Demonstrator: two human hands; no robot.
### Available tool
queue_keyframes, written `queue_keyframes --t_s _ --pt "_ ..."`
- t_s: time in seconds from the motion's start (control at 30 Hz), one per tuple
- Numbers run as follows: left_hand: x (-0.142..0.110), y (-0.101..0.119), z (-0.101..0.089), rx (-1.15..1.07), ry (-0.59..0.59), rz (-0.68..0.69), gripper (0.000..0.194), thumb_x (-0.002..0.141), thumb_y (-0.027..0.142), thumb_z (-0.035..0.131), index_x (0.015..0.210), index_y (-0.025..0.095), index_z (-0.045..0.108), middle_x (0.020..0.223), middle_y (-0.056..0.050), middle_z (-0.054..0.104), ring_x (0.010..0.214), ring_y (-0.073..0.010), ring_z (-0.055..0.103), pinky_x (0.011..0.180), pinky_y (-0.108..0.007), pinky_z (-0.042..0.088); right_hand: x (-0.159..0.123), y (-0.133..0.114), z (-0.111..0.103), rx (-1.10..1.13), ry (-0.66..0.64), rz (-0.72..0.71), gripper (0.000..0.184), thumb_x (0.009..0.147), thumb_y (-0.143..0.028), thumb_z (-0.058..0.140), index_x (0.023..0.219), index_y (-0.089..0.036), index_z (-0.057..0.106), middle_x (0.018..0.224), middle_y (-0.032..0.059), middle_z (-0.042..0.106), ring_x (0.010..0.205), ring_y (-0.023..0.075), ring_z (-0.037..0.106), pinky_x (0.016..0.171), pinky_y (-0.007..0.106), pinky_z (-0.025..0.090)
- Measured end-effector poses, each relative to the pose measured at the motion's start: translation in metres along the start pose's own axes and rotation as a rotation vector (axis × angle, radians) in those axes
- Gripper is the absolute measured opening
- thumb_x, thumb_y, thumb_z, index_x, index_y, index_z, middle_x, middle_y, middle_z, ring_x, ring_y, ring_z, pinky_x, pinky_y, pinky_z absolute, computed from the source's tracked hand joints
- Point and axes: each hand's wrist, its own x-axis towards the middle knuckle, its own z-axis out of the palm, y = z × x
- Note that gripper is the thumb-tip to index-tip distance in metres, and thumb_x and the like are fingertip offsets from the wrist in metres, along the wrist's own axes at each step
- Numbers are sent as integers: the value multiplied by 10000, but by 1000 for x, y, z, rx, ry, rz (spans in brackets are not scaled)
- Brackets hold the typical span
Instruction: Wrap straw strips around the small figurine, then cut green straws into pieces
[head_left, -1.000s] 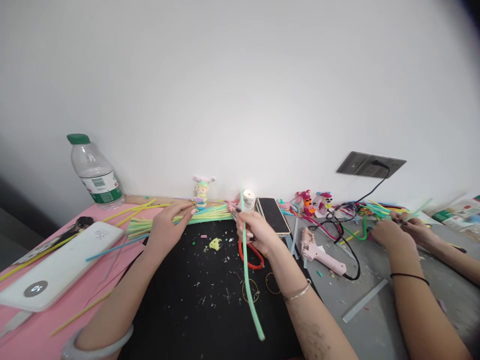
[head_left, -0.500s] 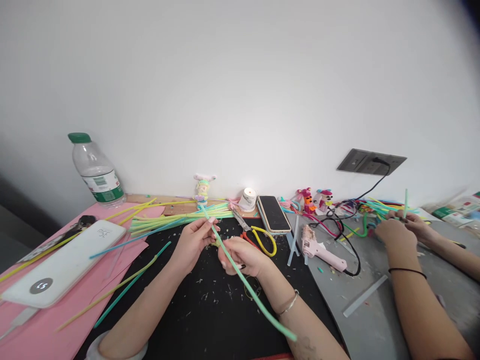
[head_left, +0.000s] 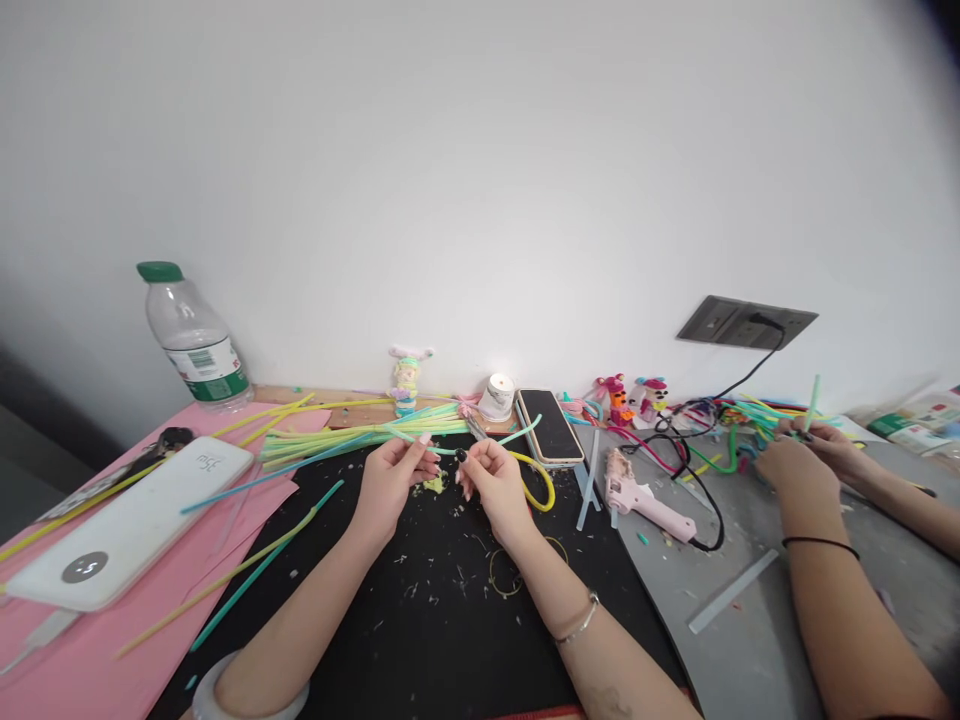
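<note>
A light green pipe cleaner (head_left: pixel 523 431) runs across both hands above the black mat (head_left: pixel 420 640). My left hand (head_left: pixel 391 482) pinches it between thumb and fingers on the left. On the other side of a short gap, my right hand (head_left: pixel 495 488) grips it too, and its free end sticks out to the upper right. Scissors with yellow handles (head_left: pixel 551 490) lie behind my right hand, partly hidden by it. Just beyond my left hand is a bundle of yellow-green pipe cleaners (head_left: pixel 315 445). A small pastel figure (head_left: pixel 406 382) stands behind the bundle.
A phone (head_left: pixel 551 428) and white cup (head_left: pixel 497 398) stand near the wall. A pink glue gun (head_left: pixel 649 505) with a black cord lies right, beside a co-worker's hands (head_left: pixel 802 465). At left are a white power bank (head_left: pixel 135 530), pink paper (head_left: pixel 90 650) and a bottle (head_left: pixel 196 340).
The pipe cleaner has swung from a long slant toward me to lying sideways across both hands. My right hand has shifted slightly right and turned upright.
</note>
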Motion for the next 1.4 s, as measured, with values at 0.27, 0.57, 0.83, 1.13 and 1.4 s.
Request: queue_keyframes --t_s 0.27,0.57,0.83,1.13,1.4 --pt "-5 2 -4 -150 -95 -6 270 735 407 660 731 142 605 593 15 584 518 -77 540 536 -203 460 -3 5 0 -96 -40 -38 207 743 -312 646 881 -164 599 563 -39 552 439 76 464 402 189 357" --pt "-4 0 -3 1 -61 34 337 748 460 625 803 128 621 642 -6 596 505 -87 535 512 -217 451 1 6 -2 67 23 -22 214 757 -330 652 699 -165 528 590 -11 613 447 78 503 435 199 415" --pt "-4 -2 -4 42 -97 51 304 756 421 631 660 138 576 559 22 541 491 -76 497 502 -198 416 -3 1 1 136 -30 37 185 698 -250 714 806 -153 598 648 5 655 520 93 580 515 211 486" --pt "-9 -6 0 -92 -116 -47 245 706 361 701 703 121 650 631 3 565 587 -73 505 571 -189 432 -4 5 2 122 -42 32 151 700 -246 717 708 -135 615 612 24 662 514 104 600 519 223 504" --pt "-7 -6 -1 155 -151 86 319 768 408 615 600 146 547 553 33 509 528 -78 457 537 -200 379 -3 1 1 89 -7 33 180 678 -251 715 787 -150 613 621 9 662 457 91 560 457 214 479"
